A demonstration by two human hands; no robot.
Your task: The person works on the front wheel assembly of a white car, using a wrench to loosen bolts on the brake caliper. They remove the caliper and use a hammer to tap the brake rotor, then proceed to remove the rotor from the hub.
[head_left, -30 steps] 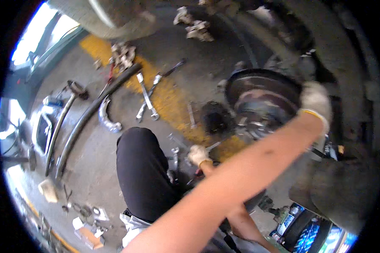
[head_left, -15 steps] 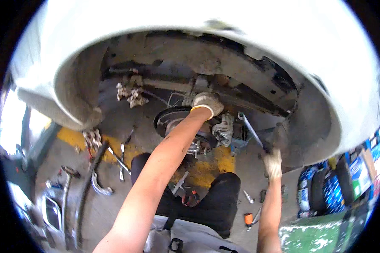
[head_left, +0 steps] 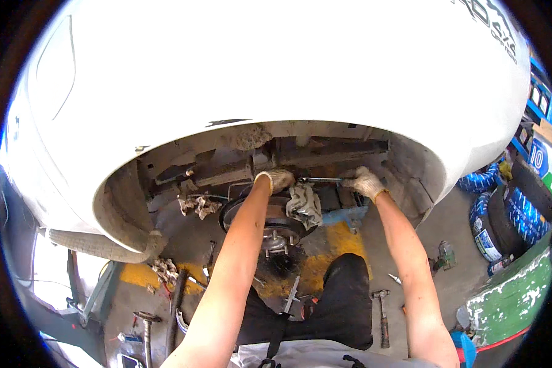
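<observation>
My left hand (head_left: 275, 180), in a pale knit glove, is closed at the back of the brake hub (head_left: 275, 241), with its fingers largely hidden. The gloved fingers of my right hand (head_left: 365, 182) are wrapped round a long metal wrench (head_left: 321, 179), held horizontally toward the left hand. A grey, crumpled-looking caliper assembly (head_left: 303, 205) is beside the rusty disc, below the wrench. A blue metal piece (head_left: 343, 216) lies to its right under the wheel arch (head_left: 435, 172) of a white vehicle (head_left: 276, 67).
Hammer (head_left: 383, 313), tools (head_left: 146, 340) and crumpled rags (head_left: 165, 270) lie on the yellow-striped floor (head_left: 135, 273). Tyres (head_left: 506, 227) are stacked at right beside a green scuffed block (head_left: 503, 294). A dark jointed metal frame (head_left: 92, 294) stands at left.
The view has swung from floor tools to the wheel arch. My right hand has risen, and the wrench has turned from slanting to horizontal. My left hand stays at the hub.
</observation>
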